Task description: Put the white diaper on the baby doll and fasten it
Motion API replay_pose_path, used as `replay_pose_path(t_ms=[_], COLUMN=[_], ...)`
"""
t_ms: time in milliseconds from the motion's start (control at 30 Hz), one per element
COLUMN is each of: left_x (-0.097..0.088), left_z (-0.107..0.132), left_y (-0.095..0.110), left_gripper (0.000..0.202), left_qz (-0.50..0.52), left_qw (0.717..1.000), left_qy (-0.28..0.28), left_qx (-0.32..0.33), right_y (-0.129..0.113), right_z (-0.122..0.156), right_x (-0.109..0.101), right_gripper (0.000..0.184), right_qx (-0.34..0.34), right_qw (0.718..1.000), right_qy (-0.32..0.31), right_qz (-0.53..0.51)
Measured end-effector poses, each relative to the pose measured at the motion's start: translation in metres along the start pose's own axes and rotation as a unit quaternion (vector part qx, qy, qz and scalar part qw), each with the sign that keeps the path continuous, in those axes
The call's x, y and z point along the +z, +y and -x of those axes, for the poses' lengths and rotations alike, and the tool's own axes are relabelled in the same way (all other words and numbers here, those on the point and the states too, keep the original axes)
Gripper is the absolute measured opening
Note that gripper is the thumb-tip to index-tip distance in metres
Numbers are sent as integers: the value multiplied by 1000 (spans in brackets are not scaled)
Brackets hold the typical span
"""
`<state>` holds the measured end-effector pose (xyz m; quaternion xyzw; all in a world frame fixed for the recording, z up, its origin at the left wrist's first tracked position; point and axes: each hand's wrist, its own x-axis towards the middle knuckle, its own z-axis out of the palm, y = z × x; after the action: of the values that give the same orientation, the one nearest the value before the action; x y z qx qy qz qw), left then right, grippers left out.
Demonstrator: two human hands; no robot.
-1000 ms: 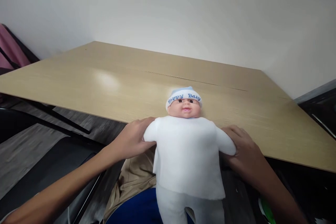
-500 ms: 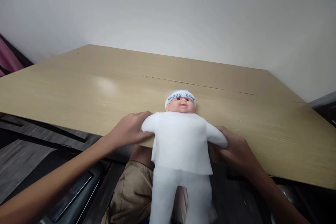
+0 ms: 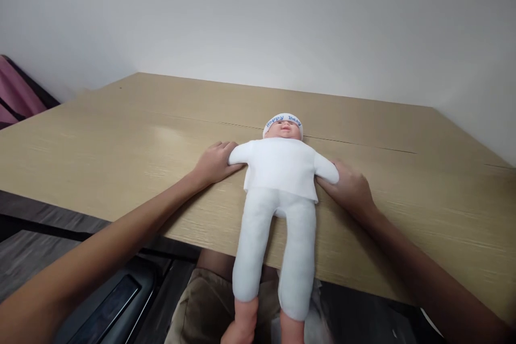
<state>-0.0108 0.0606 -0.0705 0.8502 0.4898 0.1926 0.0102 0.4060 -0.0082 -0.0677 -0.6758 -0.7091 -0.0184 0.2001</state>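
Note:
A baby doll [image 3: 282,166] in a white shirt and pale trousers lies face up on the wooden table [image 3: 121,156]. Its white cap reads "Happy Baby" in blue letters. At the doll's arm on the left side of the view, my left hand [image 3: 217,162] is closed round the sleeve end. My right hand [image 3: 350,185] grips the other sleeve end, its fingers partly hidden beneath the arm. The doll's lower legs and bare feet hang past the table's near edge, over my lap. Neither of the doll's hands shows.
A pale wall [image 3: 282,21] rises behind the table. Thin seams run across the tabletop. Pink fabric [image 3: 18,94] is at the far left. Below the near edge are my beige shorts [image 3: 201,306] and a dark grey object with a glossy panel [image 3: 107,312].
Both hands have moved the doll forward, away from me, farther onto the table. Its lower legs now show. My grip on both sleeves stays the same.

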Motion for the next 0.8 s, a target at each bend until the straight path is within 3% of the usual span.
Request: replay_pose_path(t_ms=[467, 800], left_x=[37, 55], left_z=[-139, -193], left_y=[-44, -68], left_gripper=[58, 58], left_qz=[0, -33], left_qw=[997, 996], left_qy=[58, 70], left_qx=[-55, -44], right_y=[26, 50], right_z=[-138, -198], right_x=[40, 53], right_gripper=[48, 57], right_qx=[27, 9], right_qw=[998, 993], right_qy=[29, 63], right_qz=[53, 96])
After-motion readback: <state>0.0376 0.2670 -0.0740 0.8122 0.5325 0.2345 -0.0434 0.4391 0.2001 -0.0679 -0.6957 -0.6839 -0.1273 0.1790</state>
